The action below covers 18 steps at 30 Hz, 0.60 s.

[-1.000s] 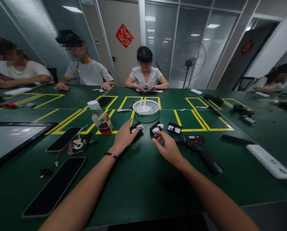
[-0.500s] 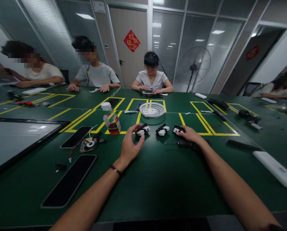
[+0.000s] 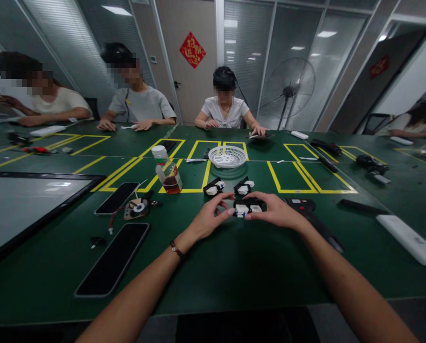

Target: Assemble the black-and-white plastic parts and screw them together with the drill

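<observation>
A small black-and-white piece (image 3: 246, 209), with bits of blue on it, is between my two hands just above or on the green table; I cannot tell which. My right hand (image 3: 282, 212) pinches its right end between thumb and fingers. At its left end my left hand (image 3: 213, 216) curls its thumb and fingers against the edge. Just beyond my hands, two similar black-and-white pieces, one on the left (image 3: 214, 187) and one on the right (image 3: 244, 186), lie side by side. A black pistol-shaped tool (image 3: 321, 228) lies partly hidden under my right forearm.
A white basket (image 3: 227, 164) and a bottle of brown liquid (image 3: 168, 174) stand farther back. Left are a large phone-like slab (image 3: 114, 259), a smaller one (image 3: 116, 197) and a wired part (image 3: 137, 208). A white bar (image 3: 409, 238) lies right. Several people sit across the table.
My right hand has brought its piece left and nearer to me. My left hand has let go of the left piece and moved to the one in my right hand.
</observation>
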Each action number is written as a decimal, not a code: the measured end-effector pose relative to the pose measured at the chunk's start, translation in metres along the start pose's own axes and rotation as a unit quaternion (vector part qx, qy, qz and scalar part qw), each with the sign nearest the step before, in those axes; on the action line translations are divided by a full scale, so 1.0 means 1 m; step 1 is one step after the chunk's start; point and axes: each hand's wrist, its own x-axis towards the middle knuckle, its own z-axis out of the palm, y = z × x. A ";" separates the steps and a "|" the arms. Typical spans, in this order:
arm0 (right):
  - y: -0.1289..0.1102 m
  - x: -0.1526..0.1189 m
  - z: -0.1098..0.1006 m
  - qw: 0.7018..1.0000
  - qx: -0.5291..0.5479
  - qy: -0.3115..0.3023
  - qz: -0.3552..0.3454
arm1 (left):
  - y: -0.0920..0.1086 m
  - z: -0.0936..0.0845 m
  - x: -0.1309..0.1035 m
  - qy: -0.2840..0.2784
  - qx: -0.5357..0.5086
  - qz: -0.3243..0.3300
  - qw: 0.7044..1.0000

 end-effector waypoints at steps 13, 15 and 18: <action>0.008 -0.010 0.041 0.992 0.127 0.000 -0.003 | -0.010 0.006 -0.001 -0.200 -0.104 -0.112 0.968; 0.009 -0.011 0.043 0.990 0.139 0.001 -0.003 | -0.008 0.008 0.000 -0.212 -0.110 -0.121 0.964; 0.008 -0.009 0.046 0.991 0.137 -0.006 -0.014 | -0.008 0.009 0.001 -0.207 -0.086 -0.111 0.968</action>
